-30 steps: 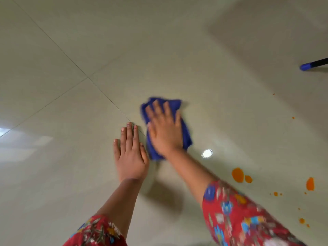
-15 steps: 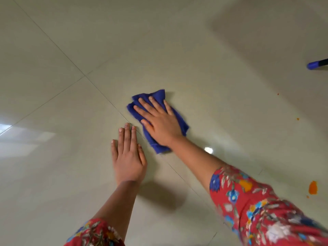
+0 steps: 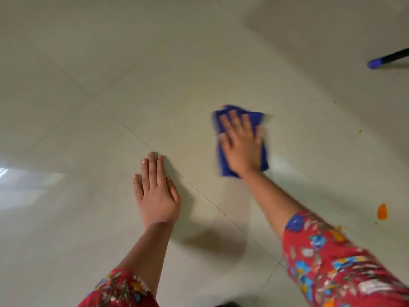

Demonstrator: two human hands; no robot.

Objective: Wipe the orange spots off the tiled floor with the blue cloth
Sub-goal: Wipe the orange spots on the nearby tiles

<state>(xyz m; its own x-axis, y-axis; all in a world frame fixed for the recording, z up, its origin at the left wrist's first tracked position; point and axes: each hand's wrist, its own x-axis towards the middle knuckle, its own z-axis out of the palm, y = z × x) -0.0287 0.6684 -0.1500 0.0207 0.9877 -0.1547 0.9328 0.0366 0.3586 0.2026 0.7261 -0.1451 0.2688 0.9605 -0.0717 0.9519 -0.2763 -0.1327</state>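
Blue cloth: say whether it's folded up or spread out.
Folded, it seems: the blue cloth forms a compact pad barely wider than the right hand pressing it.

Right sleeve (image 3: 332,262): red fabric printed with blue, yellow and white flowers and pale leaves
Left sleeve (image 3: 119,289): same red floral print, one yellow bloom among pale leaves, only its hem in frame
Forearms: bare from sleeve hems to wrists
Left hand (image 3: 156,193): bare, sharply seen
Right hand (image 3: 242,147): bare, blurred
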